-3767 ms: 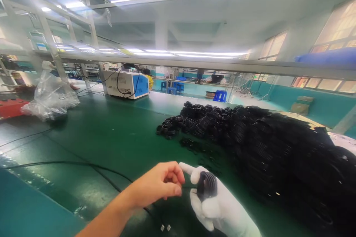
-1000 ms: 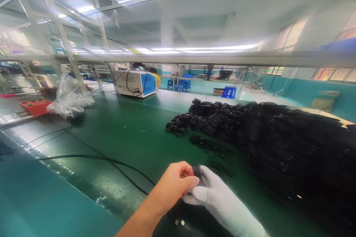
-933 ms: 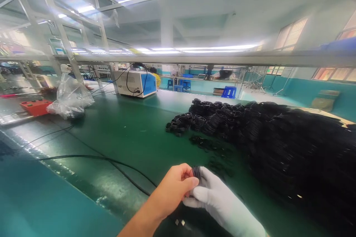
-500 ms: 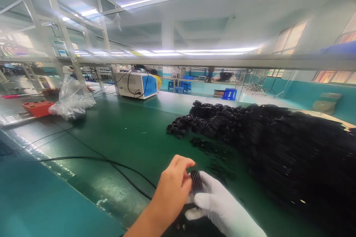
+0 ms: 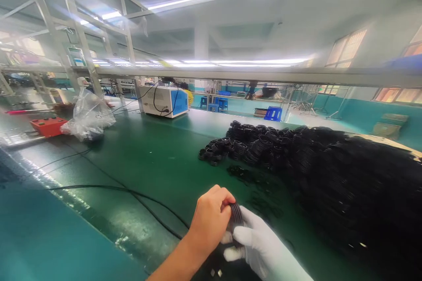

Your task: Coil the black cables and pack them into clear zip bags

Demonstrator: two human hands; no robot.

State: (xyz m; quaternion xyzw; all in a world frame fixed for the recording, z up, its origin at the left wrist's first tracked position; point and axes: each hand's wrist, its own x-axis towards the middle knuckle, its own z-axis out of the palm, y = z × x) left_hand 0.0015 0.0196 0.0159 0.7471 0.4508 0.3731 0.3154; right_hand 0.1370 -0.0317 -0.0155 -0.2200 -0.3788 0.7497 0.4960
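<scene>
A small ribbed coil of black cord (image 5: 236, 214) sits between the hands, pinched by the white-gloved right hand (image 5: 255, 238). The bare left hand (image 5: 212, 213) curls against its edge; its fingertips are hidden, so I cannot tell whether they grip. A great heap of black coils (image 5: 329, 180) crowds the green tabletop (image 5: 158, 153) at right. Leftward, a black cable (image 5: 108, 187) runs behind the left forearm; beyond lie a clear plastic bag (image 5: 89, 116), red box (image 5: 49, 126) and white-and-blue vented machine (image 5: 166, 102).
</scene>
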